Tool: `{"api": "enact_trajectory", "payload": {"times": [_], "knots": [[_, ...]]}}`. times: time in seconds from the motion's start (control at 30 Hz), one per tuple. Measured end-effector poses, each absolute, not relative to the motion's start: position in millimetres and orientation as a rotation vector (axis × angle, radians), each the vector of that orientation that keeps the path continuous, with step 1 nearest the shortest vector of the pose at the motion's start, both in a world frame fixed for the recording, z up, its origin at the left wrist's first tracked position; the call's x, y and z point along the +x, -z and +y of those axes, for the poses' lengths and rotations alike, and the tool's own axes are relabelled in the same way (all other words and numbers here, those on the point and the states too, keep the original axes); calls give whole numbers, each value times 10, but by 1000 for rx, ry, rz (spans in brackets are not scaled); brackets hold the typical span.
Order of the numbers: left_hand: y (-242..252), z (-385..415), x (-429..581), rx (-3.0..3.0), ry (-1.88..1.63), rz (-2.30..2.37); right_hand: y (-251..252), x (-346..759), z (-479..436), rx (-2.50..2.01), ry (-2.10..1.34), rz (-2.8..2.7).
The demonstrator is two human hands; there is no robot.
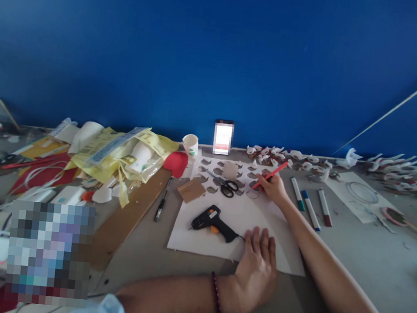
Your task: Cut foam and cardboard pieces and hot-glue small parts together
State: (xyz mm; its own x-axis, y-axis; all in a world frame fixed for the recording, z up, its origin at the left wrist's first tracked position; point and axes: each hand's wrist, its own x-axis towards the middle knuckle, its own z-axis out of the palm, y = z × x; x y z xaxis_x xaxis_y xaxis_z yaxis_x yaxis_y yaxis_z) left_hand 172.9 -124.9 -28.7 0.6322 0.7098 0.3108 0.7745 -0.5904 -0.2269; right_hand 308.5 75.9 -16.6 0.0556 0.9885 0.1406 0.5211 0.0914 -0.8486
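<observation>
My left hand (256, 272) lies flat with its fingers stretched out on the near edge of a white sheet (200, 239). My right hand (272, 186) is closed around a red pen (277, 170), its lower end at the sheet's far right part, near a faint round outline. Just left of my left hand lies a black glue gun (217, 222), its cord running under the fingers. Scissors (227, 187) rest open among several small grey curved cut-outs (212, 190). A brown cardboard piece (191, 190) overlaps the sheet's left edge.
Three markers (310, 210) lie right of my right forearm. A black pen (162, 200) and a long cardboard strip (129, 213) are at left, beside a yellow bag (101, 153) and scraps. A paper cup (190, 145) and phone (223, 138) stand before the blue wall.
</observation>
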Motion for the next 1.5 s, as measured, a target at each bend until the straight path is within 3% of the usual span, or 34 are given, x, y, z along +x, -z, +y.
{"api": "enact_trajectory", "payload": {"times": [1.5], "knots": [[312, -1259, 1730, -2572, 274, -1190, 151, 3102, 654, -1602, -569, -1472]]}}
